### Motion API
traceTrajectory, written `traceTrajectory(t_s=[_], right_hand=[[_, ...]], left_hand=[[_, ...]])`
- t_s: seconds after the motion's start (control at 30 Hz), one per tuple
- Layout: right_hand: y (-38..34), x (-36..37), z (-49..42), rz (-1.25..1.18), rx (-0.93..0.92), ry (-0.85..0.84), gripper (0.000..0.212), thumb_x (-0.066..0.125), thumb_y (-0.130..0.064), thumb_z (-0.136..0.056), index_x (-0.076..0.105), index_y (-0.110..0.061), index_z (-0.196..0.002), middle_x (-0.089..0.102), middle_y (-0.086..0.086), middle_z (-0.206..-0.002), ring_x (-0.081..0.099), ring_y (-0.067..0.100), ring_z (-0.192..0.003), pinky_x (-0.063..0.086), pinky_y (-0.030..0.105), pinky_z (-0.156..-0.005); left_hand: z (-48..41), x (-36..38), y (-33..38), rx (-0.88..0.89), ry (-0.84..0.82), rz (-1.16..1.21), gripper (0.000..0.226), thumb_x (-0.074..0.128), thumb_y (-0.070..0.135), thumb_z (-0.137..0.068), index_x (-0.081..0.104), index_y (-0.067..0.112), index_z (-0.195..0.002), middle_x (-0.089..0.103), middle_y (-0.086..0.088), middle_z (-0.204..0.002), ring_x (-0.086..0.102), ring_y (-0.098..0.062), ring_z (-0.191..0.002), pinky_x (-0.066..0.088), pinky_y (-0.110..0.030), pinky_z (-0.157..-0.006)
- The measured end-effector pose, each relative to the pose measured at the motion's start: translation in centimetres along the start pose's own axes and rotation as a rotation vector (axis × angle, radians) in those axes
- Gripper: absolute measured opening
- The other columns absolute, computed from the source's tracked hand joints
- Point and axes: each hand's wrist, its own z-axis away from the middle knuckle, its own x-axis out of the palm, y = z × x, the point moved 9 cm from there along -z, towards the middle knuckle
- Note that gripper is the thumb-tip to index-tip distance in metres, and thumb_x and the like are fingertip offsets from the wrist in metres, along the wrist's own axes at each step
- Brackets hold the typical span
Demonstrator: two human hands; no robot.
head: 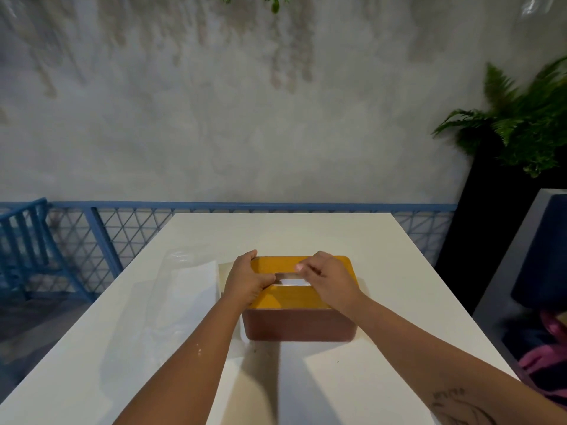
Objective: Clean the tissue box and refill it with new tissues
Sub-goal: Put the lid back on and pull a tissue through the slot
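A tissue box (pixel 299 325) with dark red-brown walls and an orange-yellow lid (pixel 288 297) stands in the middle of the white table (pixel 383 265). White tissue (pixel 291 282) shows through the slot in the lid. My left hand (pixel 245 280) rests on the lid's left end, fingers curled over the far edge and thumb at the slot. My right hand (pixel 329 279) lies on the lid's right half, its fingertips at the slot's right end. Whether the fingers pinch the tissue I cannot tell.
Left of the box lies a clear plastic wrapper (pixel 181 289) with white tissues in it. A blue mesh railing (pixel 122 234) runs behind the table. At the right stand a dark planter with a fern (pixel 521 118) and a grey seat holding pink cloth (pixel 543 357).
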Motion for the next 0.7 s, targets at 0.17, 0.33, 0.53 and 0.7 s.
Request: traceTrajectory(t_s=[0.17, 0.33, 0.53, 0.7], right_hand=[[1.0, -1.9, -0.7, 0.356, 0.047, -0.008, 0.014, 0.061, -0.02, -0.089, 0.074, -0.024, -0.094, 0.059, -0.005, -0.093, 0.052, 0.014, -0.096, 0.042, 0.026, -0.085], [0.0, 0.2, -2.1, 0.62, 0.007, -0.256, 0.018, 0.059, -0.032, -0.09, 0.072, -0.03, -0.102, 0.057, -0.001, -0.107, 0.05, 0.018, -0.102, 0.037, 0.026, -0.087], [-3.1, 3.0, -3.5, 0.876, -0.303, -0.37, 0.025, 0.057, -0.038, -0.091, 0.07, -0.027, -0.109, 0.053, 0.002, -0.115, 0.045, 0.019, -0.104, 0.034, 0.027, -0.088], [-2.7, 4.3, -4.3, 0.874, -0.297, -0.451, 0.042, 0.055, -0.045, -0.09, 0.055, -0.019, -0.122, 0.053, 0.004, -0.12, 0.045, 0.02, -0.104, 0.035, 0.027, -0.082]], left_hand=[[0.0, 0.0, 0.0, 0.0, 0.002, -0.052, 0.079, 0.073, 0.025, -0.076, 0.03, 0.019, -0.142, 0.036, -0.006, -0.144, 0.042, -0.029, -0.126, 0.042, -0.04, -0.098], [-0.2, 0.0, -0.1, 0.008, 0.005, -0.067, 0.079, 0.073, 0.024, -0.076, 0.03, 0.019, -0.142, 0.036, -0.006, -0.144, 0.043, -0.028, -0.125, 0.043, -0.039, -0.097], [-0.2, 0.0, 0.0, 0.024, 0.003, -0.084, 0.082, 0.074, 0.028, -0.074, 0.03, 0.02, -0.142, 0.036, -0.004, -0.144, 0.043, -0.027, -0.125, 0.043, -0.037, -0.095], [-0.3, 0.1, 0.0, 0.033, 0.0, -0.1, 0.08, 0.073, 0.029, -0.076, 0.03, 0.021, -0.142, 0.035, -0.004, -0.145, 0.043, -0.026, -0.126, 0.042, -0.036, -0.097]])
